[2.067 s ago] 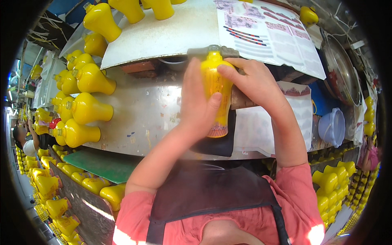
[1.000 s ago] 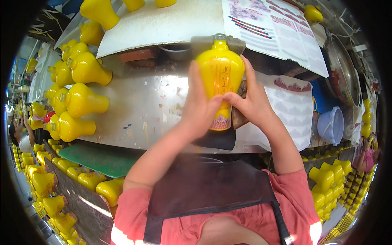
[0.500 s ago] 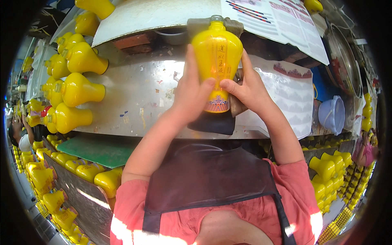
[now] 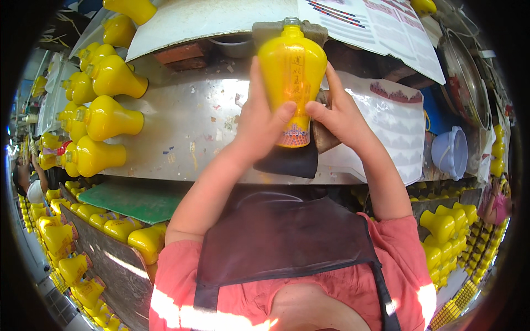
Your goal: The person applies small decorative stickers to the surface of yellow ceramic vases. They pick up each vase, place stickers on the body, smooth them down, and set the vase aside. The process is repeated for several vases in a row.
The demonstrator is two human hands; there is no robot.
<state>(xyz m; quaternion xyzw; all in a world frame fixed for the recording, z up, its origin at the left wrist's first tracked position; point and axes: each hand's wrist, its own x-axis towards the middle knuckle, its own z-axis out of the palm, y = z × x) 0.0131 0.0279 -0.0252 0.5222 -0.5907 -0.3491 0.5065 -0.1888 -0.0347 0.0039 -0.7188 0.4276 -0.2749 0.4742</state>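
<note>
A glossy yellow bottle (image 4: 292, 60) with a clear glass neck is held between my two hands, its neck pointing away from me. Dark lettering runs down its front, and a patterned band circles its narrow base. My left hand (image 4: 264, 113) grips the left side, thumb on the front near the base. From the right, my right hand (image 4: 339, 113) closes round the lower body with its thumb lying along the edge. Beneath the bottle are a folded brownish cloth (image 4: 316, 33) at the neck end and a dark pad (image 4: 292, 164) at the base end.
Several yellow bottles (image 4: 113, 118) lie along the worktable's (image 4: 182, 118) left side. Sheets of printed decals (image 4: 381, 132) cover the right, beside a pale blue bucket (image 4: 450, 153). A white board (image 4: 215, 19) and bricks (image 4: 185, 57) sit at the back. More bottles stand in racks both sides; people work far left and right.
The bottle stays in both hands, almost in place; its base has shifted slightly away from me. My right thumb has moved a little to the right, off the bottle's front toward its edge.
</note>
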